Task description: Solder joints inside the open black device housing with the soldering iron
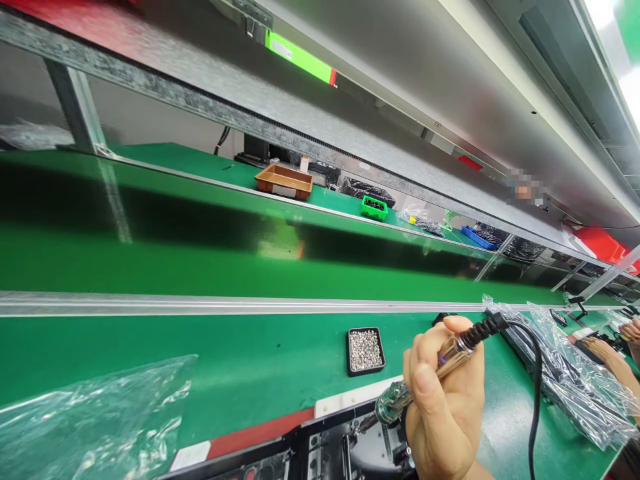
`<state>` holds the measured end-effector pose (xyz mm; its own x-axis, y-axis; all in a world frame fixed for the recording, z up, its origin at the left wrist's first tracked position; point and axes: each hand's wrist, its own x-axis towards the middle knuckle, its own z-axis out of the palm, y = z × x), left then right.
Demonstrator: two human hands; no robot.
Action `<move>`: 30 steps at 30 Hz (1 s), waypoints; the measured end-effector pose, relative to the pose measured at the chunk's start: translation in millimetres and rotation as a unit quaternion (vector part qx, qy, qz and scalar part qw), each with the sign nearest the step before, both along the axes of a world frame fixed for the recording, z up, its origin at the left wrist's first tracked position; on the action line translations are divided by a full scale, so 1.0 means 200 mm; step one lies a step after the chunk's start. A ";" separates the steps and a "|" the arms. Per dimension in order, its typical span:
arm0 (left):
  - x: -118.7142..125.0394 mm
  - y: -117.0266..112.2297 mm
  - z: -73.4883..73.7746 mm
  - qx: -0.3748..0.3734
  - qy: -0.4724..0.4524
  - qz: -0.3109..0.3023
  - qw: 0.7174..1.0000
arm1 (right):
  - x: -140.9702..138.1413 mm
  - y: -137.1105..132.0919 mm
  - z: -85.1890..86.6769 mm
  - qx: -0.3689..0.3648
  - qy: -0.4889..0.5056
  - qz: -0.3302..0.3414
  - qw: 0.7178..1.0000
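Right-hand grip (443, 403) tight around a transparent corded tool (450, 361), over a black assembly (327, 443).

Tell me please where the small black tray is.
In the head view, the small black tray sits low, slightly right of centre, on the green table, left of the right hand and beyond the black assembly.

Own hands in view: 1, the rt. hand (445, 407), w/ 1 corded driver (393, 404) – 1 cord (538, 387). Blk. unit (373, 455) below: 1. Sm. blk. tray (368, 371): 1; metal bits (365, 349) in it, too many to ct. Flat clear bag (100, 427), lt. side: 1. Far-bench bins: 3 – 1 brown bin (301, 194), 1 grn. bin (375, 214), 1 blue bin (475, 239). Co-worker hands (600, 348), approx. 2.
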<state>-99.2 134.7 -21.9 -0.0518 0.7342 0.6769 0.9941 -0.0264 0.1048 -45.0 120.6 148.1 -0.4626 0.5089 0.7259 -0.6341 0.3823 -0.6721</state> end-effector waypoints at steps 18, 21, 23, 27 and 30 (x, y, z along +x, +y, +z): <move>0.07 0.00 0.05 -0.034 0.107 0.105 0.988 | 0.00 0.00 -0.01 0.004 0.009 0.010 1.000; 0.08 -0.02 0.06 -0.041 0.122 0.118 0.985 | -0.01 0.00 -0.01 0.003 0.008 0.011 1.000; 0.08 -0.02 0.07 -0.047 0.132 0.127 0.982 | -0.01 -0.01 -0.01 0.002 0.007 0.012 1.000; 0.07 -0.03 0.09 -0.059 0.151 0.144 0.976 | 0.00 -0.01 0.00 0.001 0.005 0.012 1.000; 0.07 -0.04 0.11 -0.068 0.163 0.154 0.972 | 0.00 0.00 0.00 0.001 0.006 0.012 1.000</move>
